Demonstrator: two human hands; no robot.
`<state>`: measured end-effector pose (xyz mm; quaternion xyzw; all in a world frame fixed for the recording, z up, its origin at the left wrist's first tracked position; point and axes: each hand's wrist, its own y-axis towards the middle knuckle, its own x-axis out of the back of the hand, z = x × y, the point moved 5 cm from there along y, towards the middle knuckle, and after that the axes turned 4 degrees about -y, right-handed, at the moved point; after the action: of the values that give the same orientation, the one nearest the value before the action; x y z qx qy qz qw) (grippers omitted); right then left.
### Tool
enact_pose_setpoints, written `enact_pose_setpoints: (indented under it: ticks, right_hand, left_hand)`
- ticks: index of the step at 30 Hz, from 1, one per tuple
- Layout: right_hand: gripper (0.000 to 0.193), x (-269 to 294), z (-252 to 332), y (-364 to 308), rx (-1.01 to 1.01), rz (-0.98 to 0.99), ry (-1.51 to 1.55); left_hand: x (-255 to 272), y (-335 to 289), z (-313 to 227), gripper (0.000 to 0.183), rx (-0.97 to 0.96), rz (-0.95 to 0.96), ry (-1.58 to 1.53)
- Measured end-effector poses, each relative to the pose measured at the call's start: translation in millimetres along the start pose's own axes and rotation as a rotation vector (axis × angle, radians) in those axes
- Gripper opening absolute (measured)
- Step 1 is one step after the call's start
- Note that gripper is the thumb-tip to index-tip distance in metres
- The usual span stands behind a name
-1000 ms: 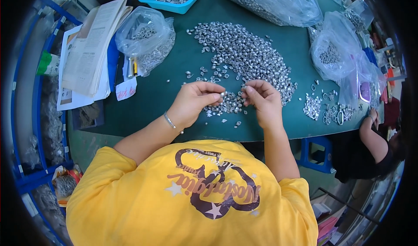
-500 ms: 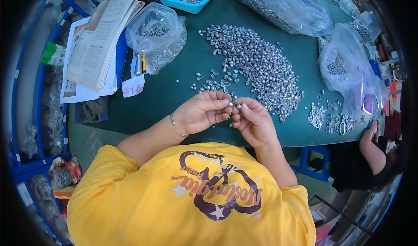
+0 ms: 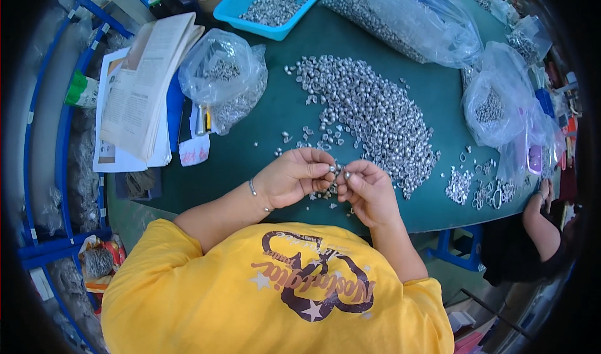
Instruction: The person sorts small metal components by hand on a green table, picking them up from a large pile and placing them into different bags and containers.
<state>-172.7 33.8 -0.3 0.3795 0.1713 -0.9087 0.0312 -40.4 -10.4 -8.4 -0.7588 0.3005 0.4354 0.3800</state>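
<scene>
Both my hands meet over the near edge of a green table [image 3: 206, 197]. Between thumb and fingertips, my left hand [image 3: 293, 180] pinches a small rounded silver metal piece [image 3: 332, 168]. My right hand [image 3: 370, 194] is closed on a similar shiny metal bead [image 3: 347, 175], just beside the first. The fingers partly cover both pieces, and a narrow gap separates them. Beyond my fingertips spreads a large heap of small silver metal pieces [image 3: 375, 113], some showing a hollow side. A few loose ones lie under and around my hands.
To the left are a folded newspaper [image 3: 141, 88] and a plastic bag of metal parts [image 3: 219, 72]. A blue tray [image 3: 278, 30] and a large filled bag [image 3: 407, 22] stand at the back. Rings [image 3: 494, 194] lie right, near another person's arm [image 3: 539, 225] and a blue stool [image 3: 457, 251].
The whole scene sits lower in the picture, showing more of the table's far side. My hands keep their pinch, with the two pieces slightly farther apart.
</scene>
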Motion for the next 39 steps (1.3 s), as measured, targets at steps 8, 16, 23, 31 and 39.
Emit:
enact_pose_setpoints:
  ticks: [8, 16, 23, 31, 39]
  right_hand:
    - [0.013, 15, 4, -1, 0.148, -0.144, -0.085]
    - [0.022, 25, 16, -10, 0.304, -0.280, -0.226]
    - [0.036, 11, 27, -18, 0.552, -0.189, -0.341]
    - [0.030, 0, 22, -25, 0.797, -0.284, -0.907]
    - [0.013, 22, 52, -32, 0.744, -0.535, -1.285]
  left_hand:
    - [-36, 51, -153, 0.012, -0.620, 0.000, -0.104]
    - [-28, 51, -165, 0.024, -0.822, -0.264, 0.173]
    - [-36, 34, -27, 0.019, -0.166, -0.177, 0.744]
    - [-27, 24, 0, 0.021, -0.303, -0.088, 0.954]
    - [-18, 13, -12, 0.018, -0.259, -0.209, 0.663]
